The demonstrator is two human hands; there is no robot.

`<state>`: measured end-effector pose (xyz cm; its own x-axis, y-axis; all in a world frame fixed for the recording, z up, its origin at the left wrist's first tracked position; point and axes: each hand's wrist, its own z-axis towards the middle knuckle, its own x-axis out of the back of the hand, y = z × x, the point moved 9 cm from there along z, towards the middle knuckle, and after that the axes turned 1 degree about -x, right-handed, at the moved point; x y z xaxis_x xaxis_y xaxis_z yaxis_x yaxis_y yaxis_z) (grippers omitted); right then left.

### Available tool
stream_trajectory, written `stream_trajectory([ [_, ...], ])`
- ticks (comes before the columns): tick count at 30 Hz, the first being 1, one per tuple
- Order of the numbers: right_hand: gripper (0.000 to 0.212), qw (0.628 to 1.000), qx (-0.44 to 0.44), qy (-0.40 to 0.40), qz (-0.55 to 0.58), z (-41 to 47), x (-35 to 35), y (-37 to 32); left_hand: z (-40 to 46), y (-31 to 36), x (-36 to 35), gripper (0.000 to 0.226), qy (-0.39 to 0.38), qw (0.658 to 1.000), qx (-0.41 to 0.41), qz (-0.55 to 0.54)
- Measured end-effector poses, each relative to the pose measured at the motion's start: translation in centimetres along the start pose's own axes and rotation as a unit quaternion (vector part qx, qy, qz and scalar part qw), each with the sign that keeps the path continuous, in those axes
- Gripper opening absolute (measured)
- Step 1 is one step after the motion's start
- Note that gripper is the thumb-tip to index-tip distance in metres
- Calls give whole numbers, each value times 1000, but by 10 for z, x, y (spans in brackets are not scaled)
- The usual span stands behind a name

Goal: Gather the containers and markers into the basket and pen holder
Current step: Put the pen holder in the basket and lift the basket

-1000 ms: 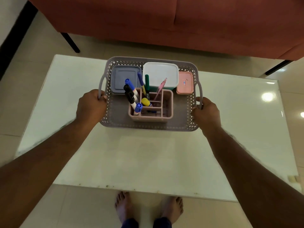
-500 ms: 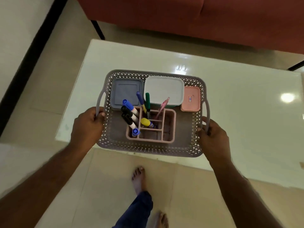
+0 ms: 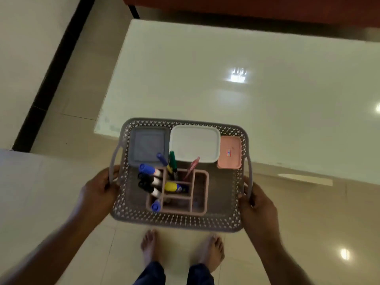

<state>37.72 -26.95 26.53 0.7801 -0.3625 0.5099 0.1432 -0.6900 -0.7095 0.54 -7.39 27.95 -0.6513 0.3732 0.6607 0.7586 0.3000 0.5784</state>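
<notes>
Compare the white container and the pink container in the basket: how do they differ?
The white container is clearly larger than the pink container. The white one sits in the middle of the back row; the pink one fills the right corner. The pink lid bears a small label; the white lid is plain. Both are lidded, inside the basket.

I've lifted the basket (image 3: 176, 220) off the counter (image 3: 226, 89) and drawn it back past the counter's near edge; most of it now hangs over the floor (image 3: 61, 182), above both bare feet (image 3: 211, 251), which stand together again.
</notes>
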Motion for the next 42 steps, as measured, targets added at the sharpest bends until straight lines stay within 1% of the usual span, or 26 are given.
stream_trajectory([
  [2,42,1000,-14,-14,1,-24,-19,27,-20,-47,-8,40,-25,999,28,-9],
  [5,40,998,-39,-39,-13,-54,-56,68,-39,-119,-11,46,-11,997,71,-27],
  [7,41,997,-60,-56,-13,-70,-84,97,-46,-171,-17,50,-25,994,97,-37],
  [8,42,995,-72,-66,-11,-75,-100,108,-48,-186,-17,50,-21,993,106,-44],
  [10,41,992,-90,-83,-15,-78,-130,128,-46,-207,-20,41,-8,992,116,-45],
  [12,38,991,-94,-98,-18,-73,-164,145,-35,-227,-30,43,-16,992,118,-33],
  [15,34,990,-101,-101,-16,-53,-205,161,0,-255,-50,42,-36,994,106,-10],
  [17,33,992,-90,-87,-32,-30,-226,169,31,-273,-66,38,-43,995,93,-3],
  [22,28,996,-62,-45,-51,46,-254,173,124,-266,-105,44,-43,997,50,51],
  [24,30,997,-46,-33,-61,83,-257,167,169,-265,-122,45,-52,996,34,60],
  [27,37,996,-58,-29,-53,130,-260,159,224,-245,-138,35,-41,998,6,57],
  [28,40,997,-69,-28,-35,143,-260,156,233,-227,-140,31,-34,998,0,59],
  [30,44,994,-98,-37,34,162,-264,153,249,-196,-144,25,-14,999,-14,42],
  [32,47,985,-126,-60,99,179,-271,151,268,-176,-150,28,-12,999,-22,37],
  [33,46,982,-133,-68,114,186,-273,150,276,-168,-155,31,-14,999,-25,33],
  [36,46,978,-146,-72,133,209,-280,149,296,-151,-166,40,-42,999,-8,14],
  [39,40,979,-141,-55,135,228,-281,145,308,-149,-175,48,-71,994,46,-65],
  [40,36,980,-136,-49,135,235,-280,143,312,-149,-179,50,-78,991,56,-94],
  [42,32,981,-131,-35,137,247,-278,143,321,-148,-186,47,-81,988,55,-117],
])
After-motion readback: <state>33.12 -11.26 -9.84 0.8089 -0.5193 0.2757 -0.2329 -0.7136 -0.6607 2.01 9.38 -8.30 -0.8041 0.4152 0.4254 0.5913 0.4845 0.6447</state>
